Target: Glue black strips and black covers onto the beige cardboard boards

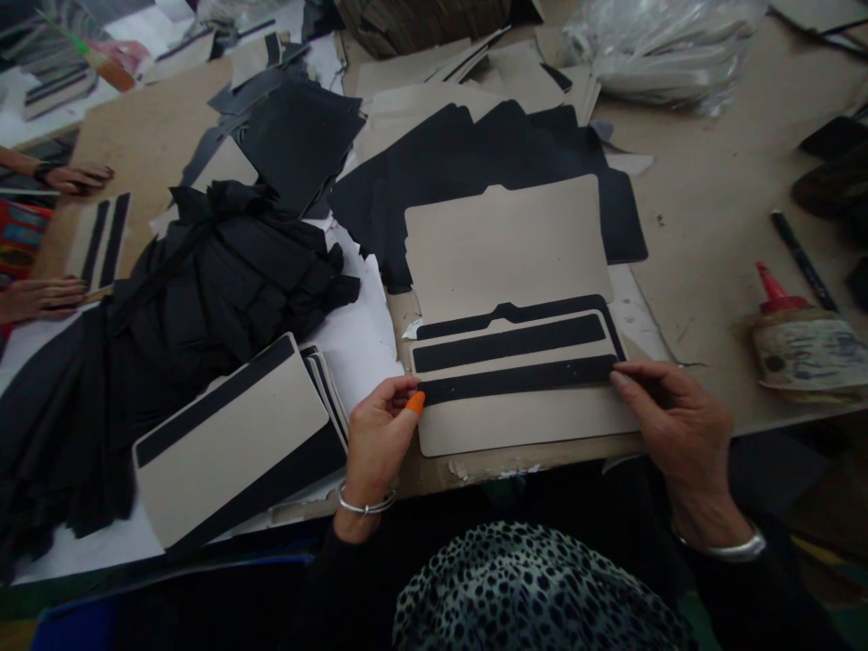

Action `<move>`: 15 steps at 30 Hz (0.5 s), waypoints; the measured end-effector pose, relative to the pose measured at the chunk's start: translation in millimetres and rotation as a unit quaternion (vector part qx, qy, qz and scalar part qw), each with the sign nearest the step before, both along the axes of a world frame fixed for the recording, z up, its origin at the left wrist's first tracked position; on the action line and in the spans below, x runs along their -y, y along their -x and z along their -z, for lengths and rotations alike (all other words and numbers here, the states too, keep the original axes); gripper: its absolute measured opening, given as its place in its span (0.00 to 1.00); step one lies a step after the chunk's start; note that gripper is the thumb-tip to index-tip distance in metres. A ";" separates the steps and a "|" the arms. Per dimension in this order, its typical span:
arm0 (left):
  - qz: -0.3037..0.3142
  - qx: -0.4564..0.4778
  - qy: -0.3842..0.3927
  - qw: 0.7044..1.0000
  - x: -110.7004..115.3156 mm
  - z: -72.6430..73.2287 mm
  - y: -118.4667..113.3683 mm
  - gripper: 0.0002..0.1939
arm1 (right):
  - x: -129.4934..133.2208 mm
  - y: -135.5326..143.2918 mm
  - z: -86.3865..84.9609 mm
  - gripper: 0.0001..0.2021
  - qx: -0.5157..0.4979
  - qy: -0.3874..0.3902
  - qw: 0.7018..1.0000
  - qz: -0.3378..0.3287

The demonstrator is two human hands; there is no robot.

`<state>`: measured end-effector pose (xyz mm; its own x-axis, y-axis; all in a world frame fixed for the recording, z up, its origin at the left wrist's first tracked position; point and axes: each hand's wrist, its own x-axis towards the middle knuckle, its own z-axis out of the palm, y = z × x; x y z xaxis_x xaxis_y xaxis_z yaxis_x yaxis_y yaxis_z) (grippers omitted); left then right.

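Observation:
A beige panel (529, 427) lies at the table's front edge, with one black strip (508, 346) across its upper part. Below that strip, a second black strip (519, 378) stretches between my hands. My left hand (383, 434) pinches its left end, an orange cover on the thumb. The right end is pinched by my right hand (671, 420) between thumb and index finger. Behind the panel are a black piece (542, 312) with a small tab and another beige panel (505, 240). Whether the lower strip touches the panel along its whole length cannot be made out.
Left of my hands lie striped panels (234, 443) and a heap of black strips (223, 271). Black sheets (475, 163) spread behind. A glue bottle (806, 344) and a pen (804, 262) are at the right. Another person's hands (51, 298) rest at far left.

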<state>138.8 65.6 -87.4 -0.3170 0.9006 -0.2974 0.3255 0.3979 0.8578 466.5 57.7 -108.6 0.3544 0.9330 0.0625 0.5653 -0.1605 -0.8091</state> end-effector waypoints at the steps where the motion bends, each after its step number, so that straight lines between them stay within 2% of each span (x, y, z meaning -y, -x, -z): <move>1: -0.001 0.004 0.000 1.000 0.2 0.7 0.5 0.11 | 0.1 0.3 0.2 0.09 -0.003 -0.001 1.000 0.003; 7: 0.007 0.015 0.011 1.000 0.4 4.7 3.3 0.12 | 1.3 -0.5 4.2 0.09 -0.010 -0.006 1.000 0.005; 15: 0.027 -0.025 0.024 0.999 0.5 1.5 2.2 0.12 | 1.6 -2.5 9.1 0.09 0.013 -0.019 1.000 0.002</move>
<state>136.6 65.1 -88.9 -0.2847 0.9020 -0.3246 0.3902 0.4183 0.8203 469.0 56.1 -117.8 0.3555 0.9285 0.1075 0.5859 -0.1317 -0.7996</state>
